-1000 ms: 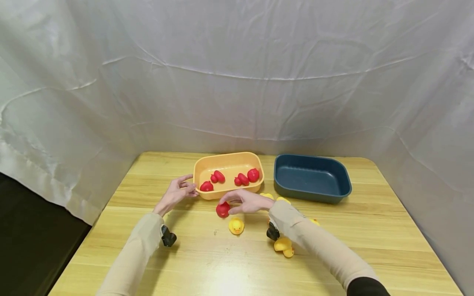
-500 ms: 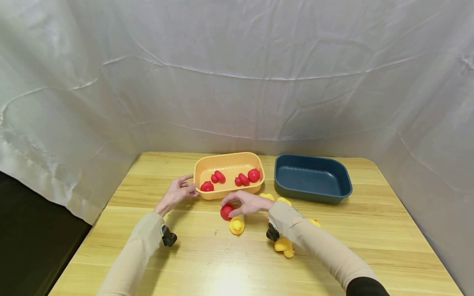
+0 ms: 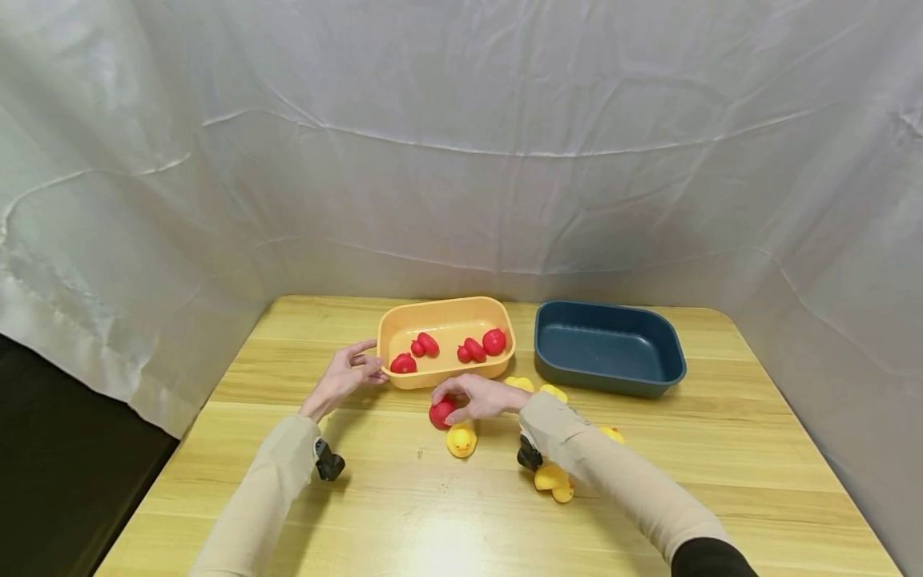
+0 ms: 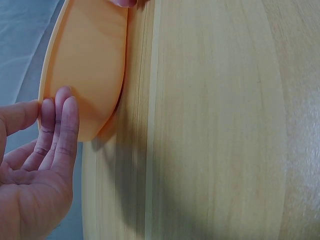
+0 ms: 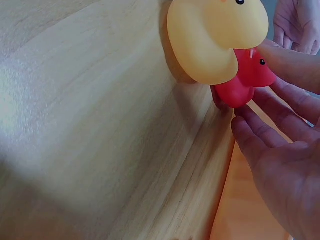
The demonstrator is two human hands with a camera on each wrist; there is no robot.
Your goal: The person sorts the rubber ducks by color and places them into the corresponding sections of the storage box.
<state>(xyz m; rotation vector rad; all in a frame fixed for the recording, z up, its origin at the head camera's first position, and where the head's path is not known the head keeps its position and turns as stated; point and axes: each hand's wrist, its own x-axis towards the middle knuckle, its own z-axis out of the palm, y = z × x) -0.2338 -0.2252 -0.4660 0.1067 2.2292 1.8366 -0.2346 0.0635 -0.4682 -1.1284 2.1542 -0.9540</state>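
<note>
In the head view my left hand (image 3: 341,381) is at the left end of an orange plastic bin (image 3: 414,381). The left wrist view shows its thumb and fingers pinching the rim of that bin. Several red rubber ducks (image 3: 425,344) lie inside. Just in front of the bin, my right hand (image 3: 483,395) grips another red rubber duck (image 3: 441,413), thumb on one side and fingers on the other. This duck is low at the table, partly covered by the hand. A yellow rubber duck (image 5: 210,45) sits right beside it, large in the right wrist view.
A dark blue bin (image 3: 598,382) with nothing in it stands to the right of the orange one. More yellow ducks (image 3: 551,478) lie around and under my right forearm, some partly hidden. Pale fabric (image 3: 461,200) hangs behind the wooden table (image 3: 375,513).
The red duck has shifted slightly right and nearer to me, towards the yellow duck. My right fingers have come closer around it. The left hand stays at the orange bin.
</note>
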